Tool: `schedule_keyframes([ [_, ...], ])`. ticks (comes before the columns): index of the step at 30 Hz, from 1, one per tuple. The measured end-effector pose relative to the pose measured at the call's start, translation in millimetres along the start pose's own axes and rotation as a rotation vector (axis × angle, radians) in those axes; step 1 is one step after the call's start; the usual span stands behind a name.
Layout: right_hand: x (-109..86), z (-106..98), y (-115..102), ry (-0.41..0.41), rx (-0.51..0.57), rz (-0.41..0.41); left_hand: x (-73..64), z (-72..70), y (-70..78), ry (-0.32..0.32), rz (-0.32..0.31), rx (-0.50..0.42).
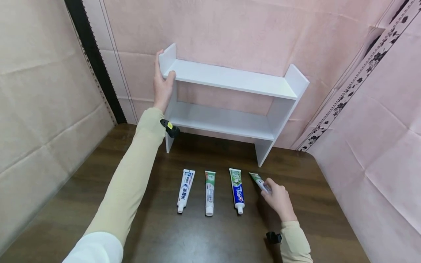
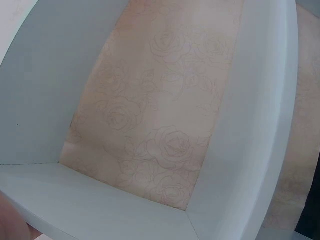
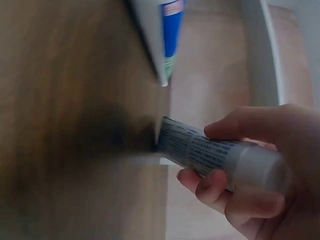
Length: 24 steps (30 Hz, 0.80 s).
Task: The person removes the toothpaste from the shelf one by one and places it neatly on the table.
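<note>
My left hand grips the left side panel of a white two-tier shelf, thumb in front near the upper board. In the left wrist view only a bit of that hand shows at the lower left, beside the shelf's panels. My right hand holds a green-and-white toothpaste tube at the right end of a row of tubes. In the right wrist view the thumb and curled fingers are round this tube, its white cap towards the palm and its flat end close to the brown table.
Three more toothpaste tubes lie on the table: a blue-and-white one, a green-and-white one and a green-and-blue one. Pink cloth hangs behind the shelf, with more cloth at both sides.
</note>
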State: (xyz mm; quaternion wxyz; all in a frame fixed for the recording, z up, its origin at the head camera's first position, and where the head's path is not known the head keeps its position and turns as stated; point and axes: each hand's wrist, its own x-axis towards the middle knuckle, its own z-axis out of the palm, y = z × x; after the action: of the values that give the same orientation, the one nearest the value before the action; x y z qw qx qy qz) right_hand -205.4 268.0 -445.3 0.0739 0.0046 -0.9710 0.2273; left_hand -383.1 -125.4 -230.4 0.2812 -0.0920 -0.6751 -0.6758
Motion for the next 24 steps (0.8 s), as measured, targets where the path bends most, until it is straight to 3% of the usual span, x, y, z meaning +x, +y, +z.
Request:
schedule_keyframes([
  [9, 4.7, 7.5, 2.2, -0.098, -0.012, 0.021, 2.6, -0.1, -2.3, -0.001, 0.008, 0.003],
  [24, 0.2, 4.0, 3.1, -0.169, -0.004, 0.018, 5.4, 1.2, -5.2, 0.010, 0.008, -0.009],
])
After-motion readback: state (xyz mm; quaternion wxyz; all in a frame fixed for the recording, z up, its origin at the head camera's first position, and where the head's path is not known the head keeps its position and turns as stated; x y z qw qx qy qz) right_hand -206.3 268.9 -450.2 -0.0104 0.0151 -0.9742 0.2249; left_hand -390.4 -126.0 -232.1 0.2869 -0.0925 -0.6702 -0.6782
